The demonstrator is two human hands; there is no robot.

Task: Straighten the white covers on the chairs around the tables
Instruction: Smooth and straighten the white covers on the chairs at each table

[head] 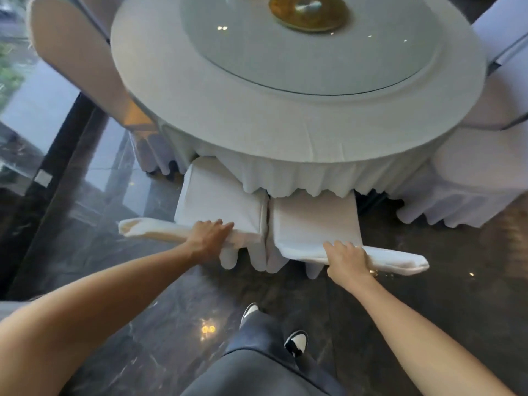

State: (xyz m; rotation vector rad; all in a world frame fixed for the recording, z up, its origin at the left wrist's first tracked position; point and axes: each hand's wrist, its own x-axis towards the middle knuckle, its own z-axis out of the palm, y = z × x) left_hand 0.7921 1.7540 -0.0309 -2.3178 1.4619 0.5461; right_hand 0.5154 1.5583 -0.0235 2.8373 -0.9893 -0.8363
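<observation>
Two chairs in white covers stand side by side, pushed in at the near edge of a round table. My left hand grips the top of the left chair's covered backrest; its seat reaches under the tablecloth. My right hand grips the top of the right chair's covered backrest, whose seat also runs under the cloth. Both backrests appear edge-on from above. The covers' hems hang in folds between my hands.
A glass turntable with a gold hub sits on the table. More covered chairs stand at the left and at the right. A glass wall with a dark frame runs along the left. My feet stand on glossy dark floor.
</observation>
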